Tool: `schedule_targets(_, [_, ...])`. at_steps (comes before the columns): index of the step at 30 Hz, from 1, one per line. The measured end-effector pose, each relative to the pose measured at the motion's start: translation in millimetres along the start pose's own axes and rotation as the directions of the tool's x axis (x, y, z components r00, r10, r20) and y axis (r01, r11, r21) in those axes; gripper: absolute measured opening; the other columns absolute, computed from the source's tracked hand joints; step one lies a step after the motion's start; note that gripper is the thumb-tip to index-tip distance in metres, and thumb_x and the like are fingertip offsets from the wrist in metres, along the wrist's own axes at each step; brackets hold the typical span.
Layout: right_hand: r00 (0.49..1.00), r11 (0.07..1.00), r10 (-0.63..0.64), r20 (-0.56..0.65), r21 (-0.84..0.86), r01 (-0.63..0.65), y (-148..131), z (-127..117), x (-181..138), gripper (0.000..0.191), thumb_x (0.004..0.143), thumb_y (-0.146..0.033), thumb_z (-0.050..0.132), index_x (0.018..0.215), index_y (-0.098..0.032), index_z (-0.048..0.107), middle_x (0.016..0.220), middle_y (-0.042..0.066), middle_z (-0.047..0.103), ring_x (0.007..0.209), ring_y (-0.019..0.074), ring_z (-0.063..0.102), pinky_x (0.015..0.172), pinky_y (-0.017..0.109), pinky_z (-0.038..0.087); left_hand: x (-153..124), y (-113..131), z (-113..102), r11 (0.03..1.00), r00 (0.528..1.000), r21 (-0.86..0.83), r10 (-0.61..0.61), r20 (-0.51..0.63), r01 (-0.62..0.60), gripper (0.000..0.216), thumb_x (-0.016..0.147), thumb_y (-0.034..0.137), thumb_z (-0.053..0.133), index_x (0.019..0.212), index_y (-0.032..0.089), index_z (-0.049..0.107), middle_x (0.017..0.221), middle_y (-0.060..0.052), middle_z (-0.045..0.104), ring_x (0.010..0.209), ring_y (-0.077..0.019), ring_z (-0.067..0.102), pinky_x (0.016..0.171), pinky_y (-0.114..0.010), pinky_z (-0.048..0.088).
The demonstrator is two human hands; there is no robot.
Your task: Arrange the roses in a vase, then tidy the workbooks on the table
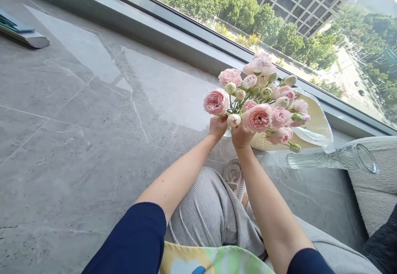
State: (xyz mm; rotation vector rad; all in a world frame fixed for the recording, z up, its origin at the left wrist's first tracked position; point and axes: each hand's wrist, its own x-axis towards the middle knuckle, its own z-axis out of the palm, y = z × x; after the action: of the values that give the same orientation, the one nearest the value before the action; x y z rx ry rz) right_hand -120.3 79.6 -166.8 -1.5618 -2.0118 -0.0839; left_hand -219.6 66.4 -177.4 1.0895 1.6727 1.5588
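Pale-pink ruffled blooms (259,117) seemingly gathered; left hand (218,127) and right hand (242,137) held close beneath, grip hidden; clear ribbed-glass vase (328,159) untouched.

A grey marbled-tile floor (93,162) bears a cream woven basket (319,117); a clear fluted-glass vase (322,160) right of the basket; a flat blue-and-white stack (18,28) well left of it.
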Motion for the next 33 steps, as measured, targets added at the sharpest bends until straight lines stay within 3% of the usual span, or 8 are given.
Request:
schedule_targets(5, [1.0, 1.0, -0.007, 0.009, 0.014, 0.007, 4.3, -2.5, -10.3, 0.042, 0.092, -0.039, 0.041, 0.104, -0.012, 0.071, 0.099, 0.021, 0.069, 0.104, 0.032, 0.062, 0.092, 0.048, 0.045, -1.0, 3.0, -0.4, 0.999, 0.998, -0.025, -0.048, 0.048, 0.049, 0.009, 0.075, 0.02, 0.066, 0.07, 0.014, 0.068, 0.071, -0.003, 0.072, 0.082, -0.0184, 0.067, 0.074, -0.023, 0.049])
schedule_targets(10, [0.975, 0.974, -0.105, 0.197, 0.218, 0.061, 14.4, -2.7, -66.8, 0.036, 0.096, -0.034, 0.04, 0.105, -0.018, 0.071, 0.082, 0.011, 0.071, 0.081, 0.0203, 0.066, 0.083, 0.032, 0.048, -1.8, -13.3, -17.5, 0.995, 0.989, -0.049, -0.081, 0.125, 0.087, 0.022, 0.074, 0.015, 0.066, 0.096, 0.014, 0.067, 0.099, -0.007, 0.074, 0.089, -0.0166, 0.069, 0.081, -0.025, 0.052])
schedule_targets(12, [0.938, 0.951, -0.1, 0.333, 0.308, -0.008, 15.0, 4.8, -92.4, 0.031, 0.096, -0.029, 0.041, 0.106, -0.02, 0.07, 0.093, 0.009, 0.073, 0.087, 0.0178, 0.066, 0.084, 0.028, 0.047, -2.1, -25.1, -32.6, 0.973, 0.97, 0.173, -0.18, 0.163, 0.151, 0.024, 0.076, 0.017, 0.065, 0.099, 0.015, 0.067, 0.102, -0.008, 0.073, 0.087, -0.0164, 0.069, 0.08, -0.026, 0.053])
schedule_targets(15, [0.786, 0.924, -0.116, 0.608, 0.357, -0.14, 11.7, 23.0, -117.1, 0.021, 0.091, -0.02, 0.051, 0.101, -0.02, 0.07, 0.1, 0.005, 0.072, 0.086, 0.0136, 0.065, 0.083, 0.023, 0.047, -3.9, -40.0, -53.4, 0.768, 0.882, 0.632, -0.364, 0.298, 0.103, 0.02, 0.075, 0.016, 0.065, 0.095, 0.017, 0.069, 0.096, -0.007, 0.073, 0.082, -0.0175, 0.069, 0.078, -0.027, 0.052])
schedule_targets(18, [0.701, 0.926, -0.107, 0.706, 0.327, -0.188, 6.3, 41.5, -125.5, 0.019, 0.086, -0.016, 0.06, 0.102, -0.018, 0.069, 0.098, 0.005, 0.071, 0.083, 0.0134, 0.063, 0.081, 0.023, 0.046, -6.5, -47.6, -62.4, 0.625, 0.79, 0.78, -0.471, 0.392, -0.015, 0.019, 0.064, 0.012, 0.074, 0.081, 0.019, 0.071, 0.086, -0.005, 0.073, 0.082, -0.0211, 0.067, 0.077, -0.029, 0.05])
schedule_targets(23, [0.679, 0.943, -0.1, 0.727, 0.288, -0.169, 1.1, 58.8, -130.1, 0.012, 0.086, -0.016, 0.058, 0.091, -0.017, 0.068, 0.1, 0.009, 0.067, 0.091, 0.0192, 0.058, 0.08, 0.029, 0.043, -9.2, -55.1, -59.2, 0.493, 0.711, 0.86, -0.556, 0.43, -0.134, 0.018, 0.056, 0.012, 0.079, 0.068, 0.021, 0.07, 0.078, -0.003, 0.072, 0.083, -0.0235, 0.067, 0.077, -0.029, 0.049])
schedule_targets(28, [0.684, 0.941, -0.136, 0.717, 0.31, -0.138, -4.9, 54.6, -132.9, 0.017, 0.087, -0.009, 0.049, 0.09, -0.015, 0.065, 0.1, 0.011, 0.065, 0.094, 0.02, 0.055, 0.081, 0.029, 0.041, -11.3, -60.1, -50.7, 0.341, 0.7, 0.909, -0.589, 0.404, -0.238, 0.011, 0.061, 0.013, 0.075, 0.063, 0.02, 0.067, 0.083, -0.007, 0.072, 0.09, -0.0248, 0.066, 0.081, -0.03, 0.048])
schedule_targets(33, [0.774, 0.9, -0.109, 0.624, 0.392, -0.189, 5.7, 21.7, -105.7, 0.023, 0.092, -0.012, 0.041, 0.102, -0.018, 0.062, 0.096, 0.007, 0.067, 0.087, 0.0176, 0.058, 0.079, 0.027, 0.043, -12.9, -56.4, -47.5, 0.262, 0.684, 0.92, -0.615, 0.392, -0.291, 0.006, 0.068, 0.014, 0.069, 0.069, 0.02, 0.069, 0.089, -0.008, 0.073, 0.091, -0.0247, 0.067, 0.081, -0.031, 0.05])
